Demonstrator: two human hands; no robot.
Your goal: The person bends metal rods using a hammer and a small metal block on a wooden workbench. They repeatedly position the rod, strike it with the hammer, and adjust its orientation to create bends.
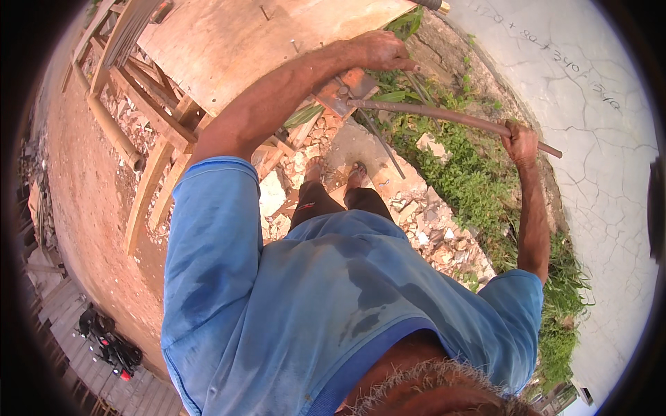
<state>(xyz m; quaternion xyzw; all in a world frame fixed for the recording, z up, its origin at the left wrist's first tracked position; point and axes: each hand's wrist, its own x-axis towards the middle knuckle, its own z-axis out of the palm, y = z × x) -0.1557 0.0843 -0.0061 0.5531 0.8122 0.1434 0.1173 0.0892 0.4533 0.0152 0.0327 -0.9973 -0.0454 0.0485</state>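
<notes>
**Bar [444,114] held in the right hand [520,143] near its outer end**

A pale, cracked wall [590,159] filled the 3 o'clock side. The board [208,59], wooden and broad, lay toward 11 o'clock, and green plants [472,166] grew along the wall's foot from 1 to 4 o'clock.

The bar, brown and straight, ran from just past 12 o'clock out to between 2 and 3, its inner end at a rusty plate [358,84] near the board's edge. Judging by its look, it was metal: fairly heavy for its length, stiff, rough rather than slippery, and hardly fragile. The outer end seemed the best place to take hold, giving the most leverage, with a short stub left beyond the fist.

Two thin rods [381,142] showed near the plate, one angling down toward 5 o'clock.

The right hand, at 2 o'clock, was wrapped closed around the bar. The left hand [385,52], past 12 o'clock, had its fingers curled beyond the plate; whether it gripped anything could not be told.

Smallest were the upright nails [264,12] on the board.
</notes>
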